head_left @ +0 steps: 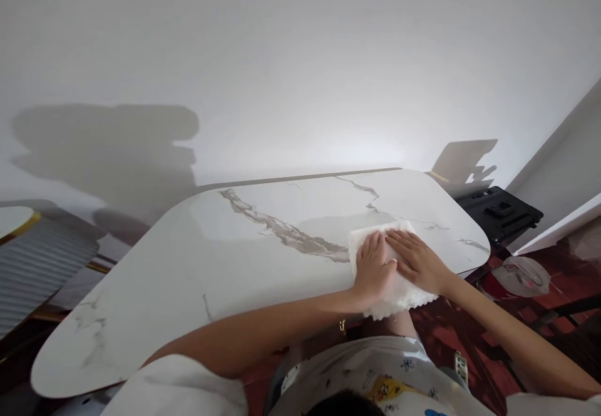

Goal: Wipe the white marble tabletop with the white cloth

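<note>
A white cloth (399, 300) with a wavy edge lies on the near right part of a white marble-patterned table (263, 266), its lower end hanging past the table's near edge. My left hand (374, 272) rests on the cloth with its fingers stretched forward and the thumb pointing right. Just to its right, my right hand (419, 263) lies flat on the same cloth, fingers pointing up and left. The two hands are close together, and both press from above without gripping. Whatever part of the cloth is beneath the palms is hidden.
A pale wall (300, 78) runs behind the table's far edge. On the left stands a ribbed grey cabinet (42, 272) with a gold-trimmed top. To the right are a black case (502, 213) and a clear plastic container (521, 276) above the red floor (570, 266).
</note>
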Tool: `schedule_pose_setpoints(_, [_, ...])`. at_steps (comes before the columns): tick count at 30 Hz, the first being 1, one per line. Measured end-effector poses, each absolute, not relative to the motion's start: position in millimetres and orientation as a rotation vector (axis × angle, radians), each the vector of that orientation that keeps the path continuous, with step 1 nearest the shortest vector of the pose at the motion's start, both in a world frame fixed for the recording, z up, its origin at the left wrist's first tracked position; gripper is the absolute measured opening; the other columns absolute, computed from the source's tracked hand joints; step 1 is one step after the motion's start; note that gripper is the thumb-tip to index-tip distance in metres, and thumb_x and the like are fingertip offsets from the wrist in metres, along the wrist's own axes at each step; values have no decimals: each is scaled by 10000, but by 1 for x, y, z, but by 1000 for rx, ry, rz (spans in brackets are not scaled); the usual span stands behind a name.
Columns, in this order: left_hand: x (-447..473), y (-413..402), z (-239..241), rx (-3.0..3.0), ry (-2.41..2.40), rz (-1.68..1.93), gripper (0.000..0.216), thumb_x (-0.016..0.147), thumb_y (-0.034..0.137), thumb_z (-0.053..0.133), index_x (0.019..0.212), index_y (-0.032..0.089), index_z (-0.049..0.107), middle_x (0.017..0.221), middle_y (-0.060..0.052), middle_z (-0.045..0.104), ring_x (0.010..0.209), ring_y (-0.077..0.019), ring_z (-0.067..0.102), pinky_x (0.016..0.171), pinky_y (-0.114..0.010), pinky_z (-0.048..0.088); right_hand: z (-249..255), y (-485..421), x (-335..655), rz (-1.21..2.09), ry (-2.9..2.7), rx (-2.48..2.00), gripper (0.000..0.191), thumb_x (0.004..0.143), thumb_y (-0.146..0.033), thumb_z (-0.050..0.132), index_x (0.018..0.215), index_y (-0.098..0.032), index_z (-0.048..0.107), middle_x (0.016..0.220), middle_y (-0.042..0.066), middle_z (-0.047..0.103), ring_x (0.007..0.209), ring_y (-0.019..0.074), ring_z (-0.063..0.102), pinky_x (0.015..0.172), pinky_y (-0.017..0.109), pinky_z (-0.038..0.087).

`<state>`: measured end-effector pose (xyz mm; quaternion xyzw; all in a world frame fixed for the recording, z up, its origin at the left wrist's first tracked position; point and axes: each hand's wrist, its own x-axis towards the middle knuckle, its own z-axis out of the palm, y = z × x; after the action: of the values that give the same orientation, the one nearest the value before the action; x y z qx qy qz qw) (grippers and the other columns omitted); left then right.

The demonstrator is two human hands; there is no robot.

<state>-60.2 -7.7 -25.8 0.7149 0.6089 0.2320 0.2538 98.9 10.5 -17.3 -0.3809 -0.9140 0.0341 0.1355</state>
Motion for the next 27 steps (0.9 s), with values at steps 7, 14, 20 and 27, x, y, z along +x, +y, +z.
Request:
schedule_pose_setpoints(7, [-34,59,-19,2020,1629,680,548,830,187,358,1371,107,398,1491,-117,350,1398,-237,268,1153,-406,208,-21,71,116,6,-2583,-1241,511,937,-301,358,1410,-111,405,1448,126,413,1348,243,353,1097,449,286])
schedule_pose_setpoints(14, [-85,139,-21,2178,1736,867,417,854,121,316,1209,127,536,1338,-114,531,1281,-214,434,1100,-367,309,-19,154,55,-37,-2600,-1254,504,919,-236,354,1401,-100,408,1443,124,424,1338,235,360,1091,407,273])
schedule_pose_setpoints(20, [-145,188,-25,2356,1911,798,358,867,118,335,1169,124,526,1243,-129,567,1214,-233,472,1044,-374,354,-18,216,-10,18,-2621,-1144,480,929,-242,365,1382,-96,425,1431,126,440,1321,238,376,1085,392,267])
schedule_pose_setpoints(27, [-163,237,-23,2376,2063,677,321,871,114,341,1129,133,531,1165,-116,593,1159,-241,493,999,-368,374,-22,279,-31,77,-2619,-1030,454,931,-259,396,1356,-112,456,1407,116,471,1294,234,413,1063,386,300])
